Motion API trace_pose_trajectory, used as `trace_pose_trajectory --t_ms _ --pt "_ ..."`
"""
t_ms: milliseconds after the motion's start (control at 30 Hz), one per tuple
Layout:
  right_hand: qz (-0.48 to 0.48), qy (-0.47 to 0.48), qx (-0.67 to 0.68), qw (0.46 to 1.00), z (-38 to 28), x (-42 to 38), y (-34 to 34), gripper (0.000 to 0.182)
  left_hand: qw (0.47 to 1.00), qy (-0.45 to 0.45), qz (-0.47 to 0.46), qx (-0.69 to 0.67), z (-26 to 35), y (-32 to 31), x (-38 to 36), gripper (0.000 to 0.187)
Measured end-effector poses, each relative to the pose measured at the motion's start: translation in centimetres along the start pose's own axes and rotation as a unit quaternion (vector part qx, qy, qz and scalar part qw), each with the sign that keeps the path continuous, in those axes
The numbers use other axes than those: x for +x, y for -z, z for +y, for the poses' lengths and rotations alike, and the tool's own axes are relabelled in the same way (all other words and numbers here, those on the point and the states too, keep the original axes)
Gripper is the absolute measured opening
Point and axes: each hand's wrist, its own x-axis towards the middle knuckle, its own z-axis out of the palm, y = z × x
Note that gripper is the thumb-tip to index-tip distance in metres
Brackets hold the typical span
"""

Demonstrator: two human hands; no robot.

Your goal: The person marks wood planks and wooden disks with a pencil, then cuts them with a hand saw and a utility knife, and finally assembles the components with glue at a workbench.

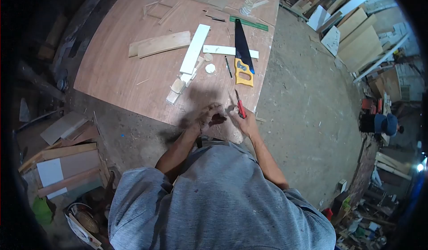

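Observation:
My right hand (244, 121) is closed around a red-handled tool (241, 109) with a thin dark blade pointing away from me. Just to its left, over the near edge of the table (116, 80), my left hand (209, 116) has its fingers curled inward; I cannot tell what they hold. Beyond my hands lie a handsaw (243, 60) with a yellow handle, a dark pencil (228, 67) and a round white disc (210, 68). A white board (195, 49) rests partly on small wood blocks (177, 88). Another white strip (218, 49) passes under the saw blade.
Bare wood boards (162, 44) and a green ruler-like strip (249, 23) lie farther back on the table. Wood panels (356, 29) lean at the right wall. A person (384, 123) is at the far right. Offcuts (67, 169) are piled at lower left.

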Motion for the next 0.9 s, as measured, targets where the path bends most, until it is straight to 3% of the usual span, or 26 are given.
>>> trace_pose_trajectory --t_ms 67,100,133,167,200,233,267,367,400,467,500,567,633,667,700,767,900 --pt "-0.007 -0.028 0.024 0.999 1.0 1.2 0.0 0.043 0.975 -0.088 0.156 0.128 -0.6 2.0 2.1 0.022" --pt "-0.006 -0.060 0.052 0.997 2.1 1.9 -0.1 0.045 0.975 -0.092 0.160 0.122 -1.2 3.8 3.8 0.022" --pt "0.004 -0.045 0.101 0.994 4.5 2.7 -0.8 0.044 0.906 -0.197 0.217 0.306 -1.8 5.8 5.9 0.025" --pt "-0.002 -0.040 0.097 0.994 4.5 2.8 -0.5 0.044 0.787 -0.288 0.266 0.476 -1.9 6.7 7.3 0.030" --pt "-0.018 -0.074 0.074 0.994 4.7 3.0 -0.2 0.043 0.787 -0.292 0.271 0.472 -1.2 6.1 7.8 0.030" --pt "-0.033 -0.107 0.051 0.992 4.6 3.3 0.2 0.042 0.743 -0.274 0.311 0.525 -0.3 5.3 8.5 0.035" --pt "-0.036 -0.095 0.052 0.993 5.0 3.6 0.3 0.041 0.695 -0.253 0.350 0.575 0.6 4.5 9.0 0.041" --pt "-0.005 -0.034 0.050 0.998 7.2 4.2 0.1 0.042 0.649 -0.291 0.367 0.600 1.5 5.7 12.5 0.046" --pt "-0.034 -0.073 -0.007 0.997 7.8 4.7 0.3 0.042 0.646 -0.290 0.371 0.601 1.8 5.4 12.8 0.046" --pt "-0.043 -0.064 0.010 0.997 9.3 4.9 0.8 0.041 0.496 -0.418 0.422 0.633 1.5 4.7 13.0 0.053" --pt "-0.047 -0.054 0.026 0.997 9.5 4.8 1.0 0.041 0.495 -0.411 0.424 0.637 1.8 3.6 12.1 0.053" --pt "-0.053 -0.057 0.026 0.997 9.2 5.1 1.3 0.044 0.653 -0.266 0.432 0.562 3.7 1.0 9.1 0.052" --pt "-0.055 0.011 0.000 0.998 10.3 5.2 1.0 0.042 0.645 -0.271 0.447 0.558 1.8 2.4 7.9 0.047" --pt "-0.067 0.003 0.030 0.997 15.3 6.8 -1.3 0.041 0.661 -0.241 0.455 0.546 0.7 2.8 7.0 0.042" --pt "-0.074 0.005 0.035 0.997 14.6 6.8 -1.3 0.041 0.677 -0.213 0.464 0.530 -0.5 3.0 6.1 0.038" --pt "-0.032 0.078 -0.132 0.988 11.9 7.3 -1.4 0.042 0.673 -0.212 0.492 0.510 -3.3 2.8 4.2 0.031" --pt "-0.079 0.104 -0.163 0.978 11.0 10.3 -3.0 0.047 0.662 -0.213 0.509 0.508 -7.9 2.6 1.3 0.025"
